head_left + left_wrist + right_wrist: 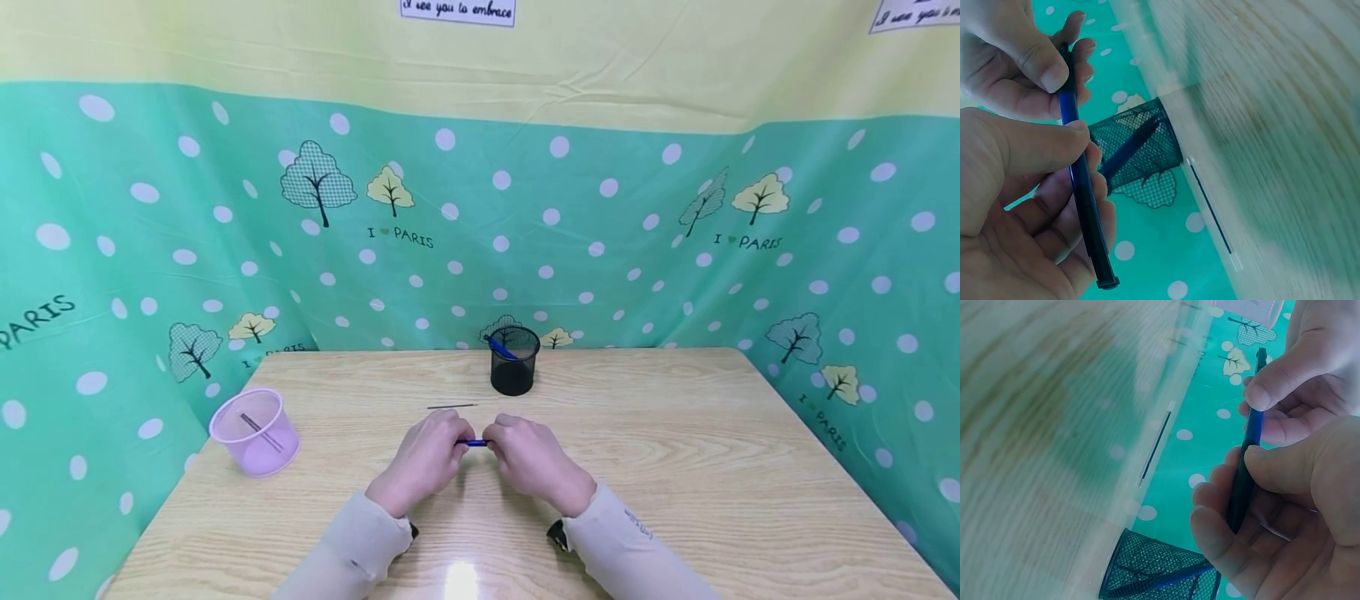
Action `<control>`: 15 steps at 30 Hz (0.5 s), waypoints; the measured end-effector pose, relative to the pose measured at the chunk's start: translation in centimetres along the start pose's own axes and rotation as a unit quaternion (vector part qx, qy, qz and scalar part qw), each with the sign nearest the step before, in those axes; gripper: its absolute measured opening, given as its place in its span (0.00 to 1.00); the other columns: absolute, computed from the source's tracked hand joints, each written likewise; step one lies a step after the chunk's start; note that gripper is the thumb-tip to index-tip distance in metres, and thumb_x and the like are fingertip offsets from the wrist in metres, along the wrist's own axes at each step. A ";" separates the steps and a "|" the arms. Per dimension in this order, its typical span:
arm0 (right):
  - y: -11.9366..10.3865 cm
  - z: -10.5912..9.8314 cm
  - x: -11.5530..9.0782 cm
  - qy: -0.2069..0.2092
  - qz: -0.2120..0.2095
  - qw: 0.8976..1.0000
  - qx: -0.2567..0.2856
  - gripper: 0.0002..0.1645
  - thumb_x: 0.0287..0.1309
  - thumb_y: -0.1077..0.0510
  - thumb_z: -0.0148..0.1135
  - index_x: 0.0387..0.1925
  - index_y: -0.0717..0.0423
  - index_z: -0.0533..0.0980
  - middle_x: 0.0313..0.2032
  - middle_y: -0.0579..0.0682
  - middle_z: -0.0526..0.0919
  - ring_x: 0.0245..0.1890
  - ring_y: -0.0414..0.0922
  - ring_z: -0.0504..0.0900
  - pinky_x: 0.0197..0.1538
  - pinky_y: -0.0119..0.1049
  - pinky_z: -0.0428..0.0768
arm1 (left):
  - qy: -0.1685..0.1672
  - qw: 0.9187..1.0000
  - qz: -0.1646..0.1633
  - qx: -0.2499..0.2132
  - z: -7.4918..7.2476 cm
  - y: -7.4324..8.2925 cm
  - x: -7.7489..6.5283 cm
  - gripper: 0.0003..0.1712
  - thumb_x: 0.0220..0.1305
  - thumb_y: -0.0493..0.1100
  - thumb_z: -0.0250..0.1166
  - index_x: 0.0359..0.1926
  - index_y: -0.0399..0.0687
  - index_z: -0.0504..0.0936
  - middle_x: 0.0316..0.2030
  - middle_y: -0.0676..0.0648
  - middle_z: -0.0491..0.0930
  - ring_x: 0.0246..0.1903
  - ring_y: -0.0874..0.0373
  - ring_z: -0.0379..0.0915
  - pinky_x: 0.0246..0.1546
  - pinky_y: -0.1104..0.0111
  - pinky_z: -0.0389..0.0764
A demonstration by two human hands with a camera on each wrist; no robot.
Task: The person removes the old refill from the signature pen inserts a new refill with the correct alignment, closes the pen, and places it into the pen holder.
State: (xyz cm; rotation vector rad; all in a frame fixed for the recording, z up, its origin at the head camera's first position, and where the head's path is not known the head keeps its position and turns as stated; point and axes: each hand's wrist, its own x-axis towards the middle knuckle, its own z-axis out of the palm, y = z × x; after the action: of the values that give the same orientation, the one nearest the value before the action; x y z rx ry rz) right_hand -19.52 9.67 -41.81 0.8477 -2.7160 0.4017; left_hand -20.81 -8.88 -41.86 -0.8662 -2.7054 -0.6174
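Both hands grip one blue ballpoint pen (476, 443) with dark ends, close over the table before the body. My left hand (429, 457) pinches its clip half between thumb and curled fingers; the clip end (1107, 282) sticks out below in the left wrist view. At the dark grip half, my right hand (531, 457) holds it, thumb on top, fingers curled beneath. The hands nearly meet, and a short stretch of blue barrel (1254, 428) shows between them. Just beyond the hands lies a thin dark pen refill (452, 407) on the tabletop.
At the table's back stands a black mesh pen cup (513, 380) with a blue pen (500, 347) leaning in it. A lilac plastic basket (255, 460) on the left holds thin dark sticks (260, 431). A green dotted curtain (600, 250) hangs around the wooden table (675, 467).
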 end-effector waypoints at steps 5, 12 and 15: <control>0.0 0.0 0.0 -0.001 -0.001 1.000 -0.004 0.05 0.59 0.62 0.61 0.34 0.50 0.82 0.26 0.39 0.73 0.27 0.37 0.75 0.28 0.31 0.76 | 0.007 1.000 0.011 0.013 0.1 0.1 0.0 0.07 0.53 0.33 0.69 0.31 0.50 0.84 0.28 0.57 0.74 0.31 0.64 0.70 0.33 0.69 0.76; 0.0 0.0 0.0 -0.004 0.000 1.000 -0.004 0.05 0.59 0.62 0.61 0.34 0.50 0.82 0.25 0.39 0.73 0.26 0.37 0.75 0.28 0.31 0.76 | 0.019 1.000 0.018 0.017 0.1 0.1 -0.1 0.08 0.52 0.32 0.70 0.31 0.50 0.84 0.28 0.57 0.74 0.31 0.63 0.71 0.34 0.69 0.77; 0.0 -0.1 0.0 -0.006 0.002 1.000 -0.001 0.05 0.59 0.62 0.61 0.34 0.51 0.82 0.25 0.39 0.73 0.26 0.36 0.75 0.28 0.31 0.76 | 0.023 0.999 0.021 0.020 0.2 0.1 -0.1 0.08 0.52 0.32 0.70 0.30 0.50 0.84 0.28 0.57 0.74 0.31 0.63 0.71 0.34 0.69 0.77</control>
State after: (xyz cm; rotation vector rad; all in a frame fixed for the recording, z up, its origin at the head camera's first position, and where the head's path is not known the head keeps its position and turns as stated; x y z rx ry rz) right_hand -19.47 9.66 -41.74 0.8461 -2.7288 0.3968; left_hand -20.69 -8.74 -41.98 -0.8857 -2.6427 -0.5660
